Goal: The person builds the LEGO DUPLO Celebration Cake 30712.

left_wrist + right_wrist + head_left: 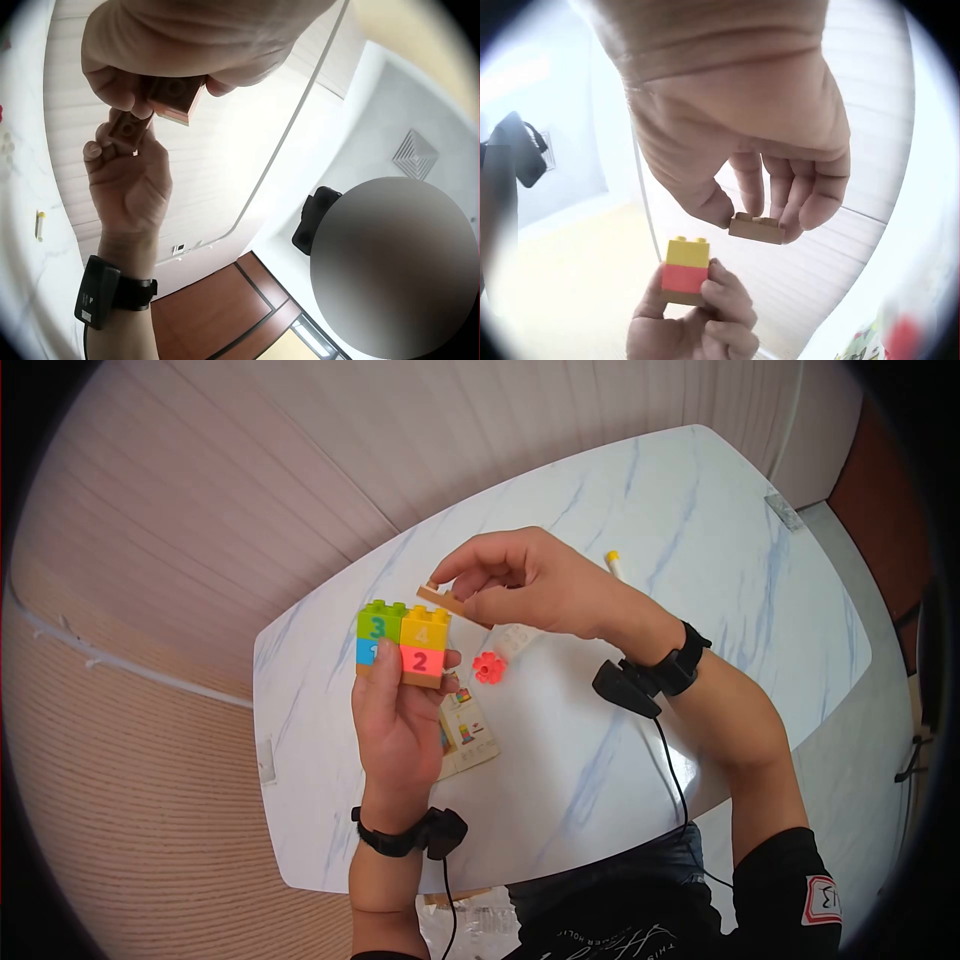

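Left hand [398, 725], left of centre in head view: gripped number-block stack [401, 636] between thumb and fingers. Stack order: brown base [424, 680] at bottom; blue "1" block [365, 652] and pink "2" block [422, 661] above; green "3" block [377, 626] and yellow "4" block [425, 631] on top. Right hand [545, 585], upper centre: pinched brown flat brick [440, 600] between thumb and fingers; brick apart from stack in right-wrist view. Pink flower-shaped piece [489, 668], centre of frame: lay on marbled surface [760, 580]. Printed card [470, 738], lower left of piece: partly hidden by left hand.
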Tool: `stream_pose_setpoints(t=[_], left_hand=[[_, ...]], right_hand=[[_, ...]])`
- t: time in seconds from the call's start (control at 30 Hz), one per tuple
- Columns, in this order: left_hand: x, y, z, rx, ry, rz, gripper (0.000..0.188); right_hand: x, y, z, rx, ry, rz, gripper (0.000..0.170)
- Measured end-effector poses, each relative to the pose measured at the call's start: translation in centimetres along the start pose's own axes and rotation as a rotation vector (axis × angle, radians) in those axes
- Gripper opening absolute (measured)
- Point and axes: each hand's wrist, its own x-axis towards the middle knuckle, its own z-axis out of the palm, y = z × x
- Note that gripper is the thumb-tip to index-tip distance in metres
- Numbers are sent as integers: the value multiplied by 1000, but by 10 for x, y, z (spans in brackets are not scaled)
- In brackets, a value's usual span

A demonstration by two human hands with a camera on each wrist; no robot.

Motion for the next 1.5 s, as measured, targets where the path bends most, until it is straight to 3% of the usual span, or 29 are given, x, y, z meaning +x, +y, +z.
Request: stream_pose_setpoints(t=[0.3, 0.47, 0.67, 0.9, 1.07, 1.5], left_hand=[[-4, -8, 4, 46, -28, -34, 39], [-5, -10, 4, 31, -28, -35, 39], [-8, -19, 13, 93, -35, -64, 42], [-10, -25, 14, 106, -35, -127, 39], [-8, -21, 16, 80, -24, -93, 37], [-9, -12, 18, 46, 19, -80, 35]], right_hand=[[0, -4, -4, 67, 68, 32, 30], [3, 8, 2, 67, 146, -44, 30], [0, 5, 8, 35, 37, -21, 29], [2, 12, 13, 18, 57, 53, 26], [0, 11, 15, 108, 210, -43, 24], [-1, 7, 15, 41, 213, -158, 25]])
